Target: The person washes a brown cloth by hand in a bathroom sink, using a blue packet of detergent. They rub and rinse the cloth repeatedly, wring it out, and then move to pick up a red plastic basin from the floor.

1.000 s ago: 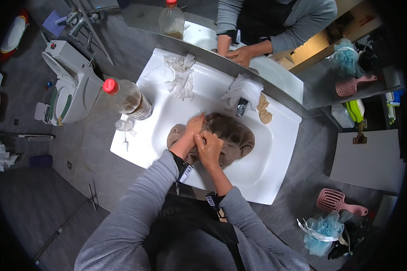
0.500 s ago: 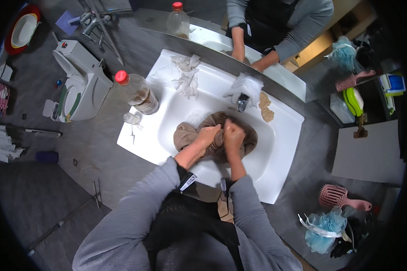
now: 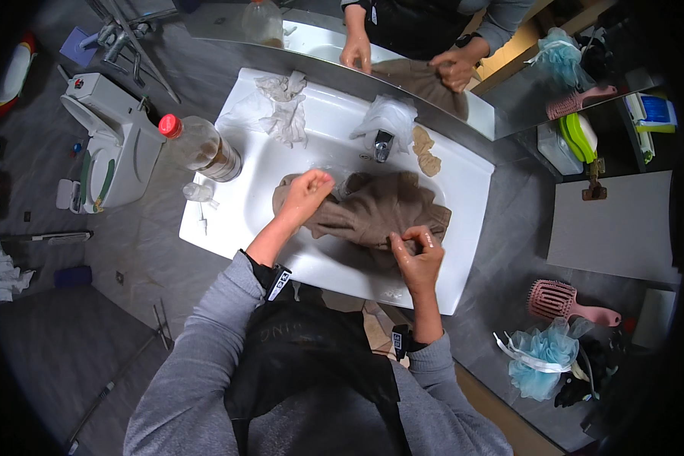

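Right hand (image 3: pixel 418 258) curls with thumb and fingers closed on the near right edge of a brown cloth (image 3: pixel 380 209). Left hand (image 3: pixel 308 194) is half-curled over the cloth's left part; cannot tell whether it pinches any fabric, since its fingertips are turned away. Cloth lies spread and wrinkled in the white washbasin (image 3: pixel 463 254), between and beyond the hands, hiding most of the bowl floor.

Partly hidden: faucet (image 3: pixel 384 143), its body covered by a white wrapping (image 3: pixel 391 118), only the dark, shiny spout end exposed. Dark items (image 3: pixel 577 387) beside the mesh puff (image 3: pixel 543 365) merge together; kind unclear. Red-rimmed tub (image 3: pixel 15 72) is obscured by darkness at the upper left.

Count: hands, 2; wristbands, 2, one (image 3: pixel 279 281) left, one (image 3: pixel 399 342) right; brown cloth, 1; red-capped bottle (image 3: pixel 209 152), 1, on the basin's left ledge; small clear container (image 3: pixel 197 192), 1, near it; crumpled white cloth (image 3: pixel 283 114), 1, far left corner; crumpled tan piece (image 3: pixel 426 154), 1, right of the faucet; pink hairbrush (image 3: pixel 555 300), 1; blue puff, 1. Mirror (image 3: pixel 311 42) repeats the brush and puff.
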The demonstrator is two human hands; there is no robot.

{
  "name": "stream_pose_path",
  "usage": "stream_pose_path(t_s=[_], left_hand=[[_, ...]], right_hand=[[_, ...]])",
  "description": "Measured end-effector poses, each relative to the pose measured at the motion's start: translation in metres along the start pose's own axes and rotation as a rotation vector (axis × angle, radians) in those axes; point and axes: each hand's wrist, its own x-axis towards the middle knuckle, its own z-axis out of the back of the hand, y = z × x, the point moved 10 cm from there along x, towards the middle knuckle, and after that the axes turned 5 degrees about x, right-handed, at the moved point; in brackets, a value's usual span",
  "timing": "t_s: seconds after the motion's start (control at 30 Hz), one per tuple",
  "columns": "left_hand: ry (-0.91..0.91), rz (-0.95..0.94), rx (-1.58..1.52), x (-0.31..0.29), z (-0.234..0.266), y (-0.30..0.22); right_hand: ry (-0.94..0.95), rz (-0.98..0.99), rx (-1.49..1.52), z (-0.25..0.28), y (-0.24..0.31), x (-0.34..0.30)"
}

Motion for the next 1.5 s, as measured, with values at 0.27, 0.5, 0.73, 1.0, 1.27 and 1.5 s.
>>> stream_pose_path(t_s=[0.27, 0.5, 0.73, 1.0, 1.27, 1.5], left_hand=[[-0.404, -0.34, 1.295, -0.004, 0.012, 0.055], [-0.001, -0.213, 1.35, -0.001, -0.036, 0.13], [0.163, -0.208, 1.464, 0.083, -0.052, 0.149], [-0.131, -0.177, 1.609, 0.148, -0.048, 0.145], [-0.059, 0.076, 0.22, 0.091, 0.029, 0.103], [-0.164, 0.11, 0.956, 0.046, 0.051, 0.098]], right_hand=[[0.172, 0.212, -0.502, -0.067, -0.053, -0.002], [0.569, 0.33, -0.716, -0.221, -0.125, -0.014], [0.702, 0.018, -0.79, -0.263, -0.208, 0.027], [0.416, 0.153, -0.622, -0.283, -0.247, 0.088], [0.51, -0.025, -0.038, -0.182, -0.127, 0.069], [0.643, 0.277, -0.406, -0.132, -0.037, -0.022]])
